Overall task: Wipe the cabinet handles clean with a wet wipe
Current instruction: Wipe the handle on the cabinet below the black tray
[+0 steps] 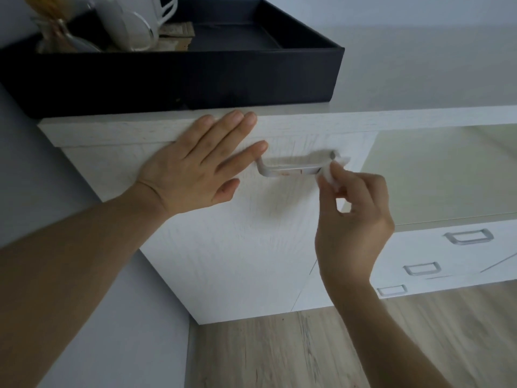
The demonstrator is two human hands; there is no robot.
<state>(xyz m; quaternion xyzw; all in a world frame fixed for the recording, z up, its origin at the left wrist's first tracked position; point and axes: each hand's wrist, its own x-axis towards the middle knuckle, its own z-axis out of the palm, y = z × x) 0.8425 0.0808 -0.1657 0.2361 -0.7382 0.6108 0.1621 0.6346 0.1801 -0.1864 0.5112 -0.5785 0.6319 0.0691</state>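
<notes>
A silver bar handle (291, 170) with reddish marks on its front is fixed to the white cabinet door (237, 247). My right hand (354, 219) pinches a white wet wipe (330, 175) and presses it against the handle's right end. My left hand (195, 169) lies flat on the door with its fingers spread, and the index fingertip reaches the handle's left end. Three more silver handles sit on the drawers at the lower right; the top one (468, 236) is the largest in view.
A black tray (251, 71) with a white jug (131, 21) and a glass jar (56, 32) stands on the cabinet top (419, 88), overhanging the door. A pale green panel (447, 175) is right of the door. Wood floor (279, 354) lies below.
</notes>
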